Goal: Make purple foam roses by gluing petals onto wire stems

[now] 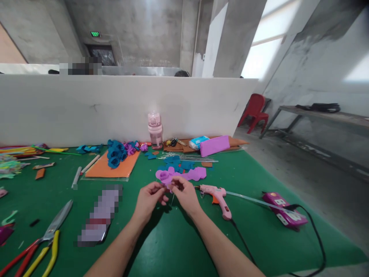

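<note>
Both hands meet mid-table w/ fingers pinched shut on a small purple felt piece [168, 187]; left hand [150, 200] and right hand [186, 195] cover most of it, and a thin wire below it is barely visible. Table [178, 246] has green felt cover; bare concrete room, white partition along far edge. Pink glue gun [217, 196] lies just right of hands, scissors [53, 227] near front-left corner, soft purple petals [184, 175] just beyond hands.

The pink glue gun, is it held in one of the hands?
No, the pink glue gun lies on the green table, beside the right hand and apart from it.
</note>
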Demonstrator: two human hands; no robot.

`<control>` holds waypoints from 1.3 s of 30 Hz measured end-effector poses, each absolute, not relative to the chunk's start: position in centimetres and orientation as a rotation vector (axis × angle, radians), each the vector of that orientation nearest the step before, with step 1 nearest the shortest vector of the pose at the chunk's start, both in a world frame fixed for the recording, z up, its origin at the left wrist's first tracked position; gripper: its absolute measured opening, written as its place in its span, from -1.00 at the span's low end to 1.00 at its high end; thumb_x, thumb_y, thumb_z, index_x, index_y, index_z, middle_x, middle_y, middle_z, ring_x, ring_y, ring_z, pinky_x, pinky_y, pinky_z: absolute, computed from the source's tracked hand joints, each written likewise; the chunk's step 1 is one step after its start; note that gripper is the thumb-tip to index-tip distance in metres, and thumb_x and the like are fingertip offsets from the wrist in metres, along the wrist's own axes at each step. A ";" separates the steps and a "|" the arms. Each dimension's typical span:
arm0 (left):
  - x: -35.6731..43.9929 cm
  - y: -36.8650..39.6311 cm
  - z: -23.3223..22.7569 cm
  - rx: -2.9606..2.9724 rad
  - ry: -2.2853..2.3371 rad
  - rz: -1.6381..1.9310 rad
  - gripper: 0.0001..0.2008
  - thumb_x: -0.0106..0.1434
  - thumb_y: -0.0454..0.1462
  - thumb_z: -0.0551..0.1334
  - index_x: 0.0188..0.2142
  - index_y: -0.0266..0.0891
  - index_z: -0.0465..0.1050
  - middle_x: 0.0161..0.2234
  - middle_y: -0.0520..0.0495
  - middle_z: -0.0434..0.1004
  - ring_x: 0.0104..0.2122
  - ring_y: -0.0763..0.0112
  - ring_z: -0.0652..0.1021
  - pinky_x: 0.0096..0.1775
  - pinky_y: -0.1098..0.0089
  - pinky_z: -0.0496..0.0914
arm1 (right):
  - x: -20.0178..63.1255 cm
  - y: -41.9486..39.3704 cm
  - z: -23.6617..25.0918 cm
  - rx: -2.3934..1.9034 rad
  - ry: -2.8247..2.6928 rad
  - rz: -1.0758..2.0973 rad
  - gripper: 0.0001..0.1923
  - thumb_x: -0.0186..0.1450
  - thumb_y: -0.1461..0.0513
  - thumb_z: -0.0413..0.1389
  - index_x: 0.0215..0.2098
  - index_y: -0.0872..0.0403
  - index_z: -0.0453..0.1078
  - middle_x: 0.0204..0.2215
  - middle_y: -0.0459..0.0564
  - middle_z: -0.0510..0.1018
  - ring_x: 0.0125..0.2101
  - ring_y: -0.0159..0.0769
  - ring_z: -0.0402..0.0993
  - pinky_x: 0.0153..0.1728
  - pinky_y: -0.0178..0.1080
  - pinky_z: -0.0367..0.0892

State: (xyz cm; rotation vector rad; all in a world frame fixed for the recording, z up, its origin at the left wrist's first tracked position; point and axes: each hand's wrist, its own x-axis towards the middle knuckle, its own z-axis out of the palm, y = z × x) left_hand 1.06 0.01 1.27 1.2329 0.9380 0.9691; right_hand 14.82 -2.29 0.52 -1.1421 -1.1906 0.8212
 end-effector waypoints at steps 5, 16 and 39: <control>1.1 0.1 0.8 1.037 0.914 0.978 -0.75 -0.04 -0.21 0.35 -0.47 -0.32 0.35 -0.54 0.00 0.47 -0.64 0.56 0.41 -0.65 0.56 0.26 | 15.2 -1.8 -0.1 -1.171 -1.043 0.840 -0.78 0.11 0.10 0.15 -0.51 0.11 0.42 -0.55 -0.11 0.46 -0.50 -0.39 0.33 -0.42 -0.34 0.24; 0.6 0.9 0.1 0.976 0.932 0.960 -0.75 -0.08 -0.22 0.38 -0.50 -0.31 0.35 -0.65 0.08 0.38 -0.66 0.61 0.35 -0.62 0.58 0.20 | 15.5 -1.5 -0.6 -1.198 -1.064 0.889 -0.77 0.11 0.08 0.14 -0.45 0.10 0.39 -0.57 -0.14 0.42 -0.54 -0.40 0.30 -0.48 -0.34 0.21; -1.4 2.7 0.3 1.343 0.889 1.279 -0.80 0.09 -0.17 0.22 -0.46 -0.24 0.27 -0.59 0.12 0.32 -0.61 0.58 0.29 -0.55 0.55 0.16 | 15.9 2.0 2.6 -1.700 -2.360 0.071 -0.77 0.23 0.35 -0.01 -0.26 0.05 0.47 -0.28 0.07 0.49 -0.20 -0.19 0.29 -0.20 -0.20 0.15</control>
